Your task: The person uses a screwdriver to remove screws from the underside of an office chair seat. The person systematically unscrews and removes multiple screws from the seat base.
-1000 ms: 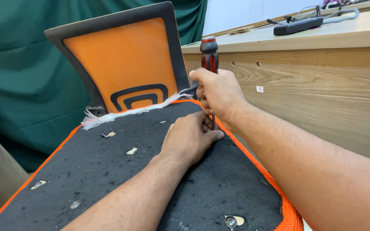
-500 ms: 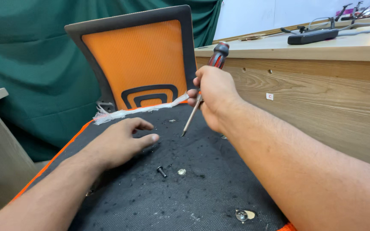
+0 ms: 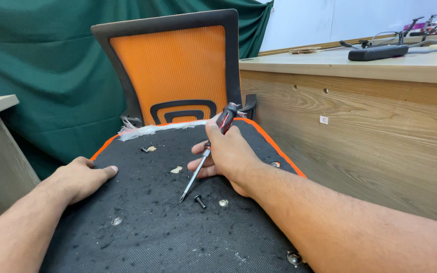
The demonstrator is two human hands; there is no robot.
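The right hand [image 3: 228,154] grips a screwdriver [image 3: 206,154] by its red-and-black handle, fingers [image 3: 198,166] closed around it, the shaft slanting down and to the left so the tip hangs just above the black underside of the chair seat [image 3: 142,217]. A loose black screw [image 3: 199,201] lies on that fabric just beside the tip, with a small washer [image 3: 223,202] next to it; the tool seems held low and ready near these small parts. The left hand [image 3: 84,177] rests flat on the seat's left edge, fingers loosely curled and holding nothing, apparently to steady the seat. The orange mesh backrest [image 3: 170,71] stands upright behind, with frayed white plastic wrap [image 3: 163,129] along the joint. To the right, a wooden counter [image 3: 360,131] carries a black power strip [image 3: 378,52], and a small white square sticker [image 3: 323,120] with a red mark sits on its front panel.
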